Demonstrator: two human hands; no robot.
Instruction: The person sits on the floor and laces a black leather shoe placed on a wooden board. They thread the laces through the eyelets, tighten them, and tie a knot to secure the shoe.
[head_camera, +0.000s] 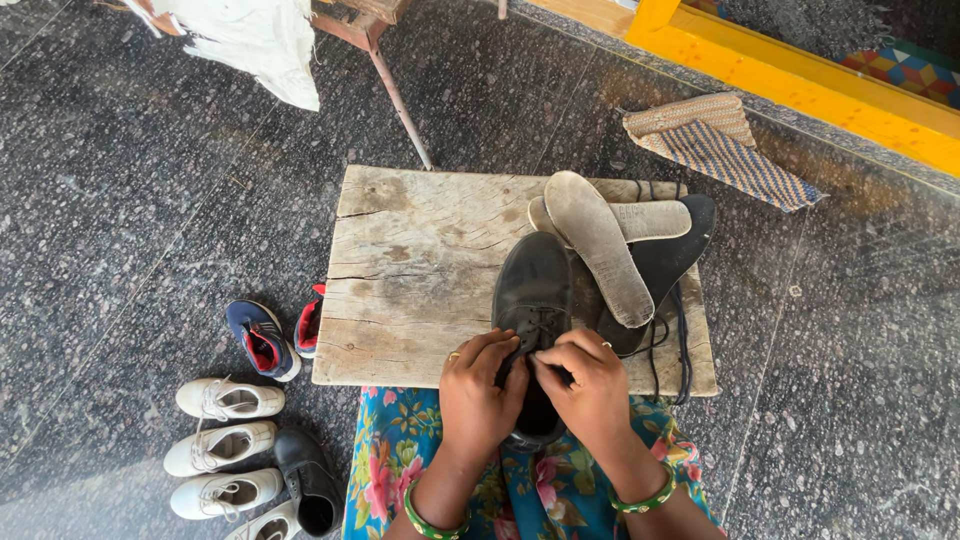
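Observation:
A black lace-up shoe (533, 290) lies toe away from me on a worn wooden board (410, 270). My left hand (480, 395) and my right hand (590, 385) are both closed over its lacing area, fingertips pinching the black lace near the tongue. Each wrist wears a green bangle. Two grey insoles (600, 245) lie crossed just beyond the shoe, over a black insole (675, 255). A loose black lace (682, 340) trails along the board's right side. The heel of the shoe is hidden under my hands.
On the stone floor to the left sit a blue-and-red sneaker (262, 338), several white shoes (225, 440) and a black shoe (308, 480). A woven mat (715, 145) lies at back right by a yellow ledge (800, 80). White cloth (255, 40) hangs over a metal leg at back.

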